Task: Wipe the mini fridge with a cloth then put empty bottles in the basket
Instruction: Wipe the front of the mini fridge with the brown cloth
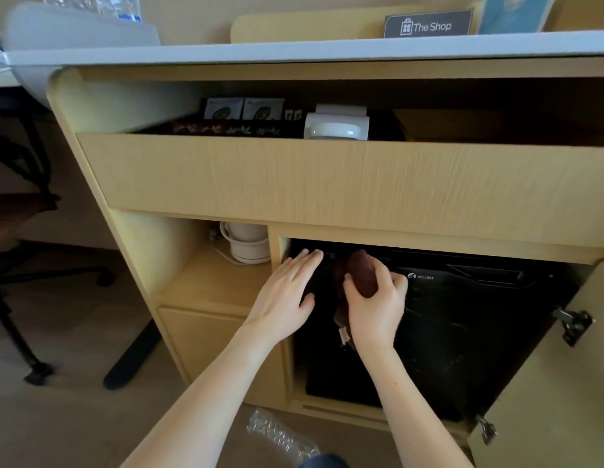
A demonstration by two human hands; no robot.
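Observation:
The black mini fridge point(462, 325) sits inside the lower right bay of a light wooden cabinet, its door closed. My right hand point(375, 305) is shut on a dark brown cloth point(361, 273), pressed against the upper left of the fridge door. My left hand point(288, 288) lies flat with fingers spread on the fridge's left edge, beside the cloth. A clear empty plastic bottle point(280, 434) lies on the carpet below my arms. Other clear bottles point(91, 5) stand on the counter at top left, partly cut off. No basket is in view.
The cabinet door point(547, 383) hangs open at the right, hinges showing. A white kettle point(245, 243) stands in the left bay. An open drawer point(327, 177) above holds sachets and cups. A desk chair base point(40, 332) stands on the left.

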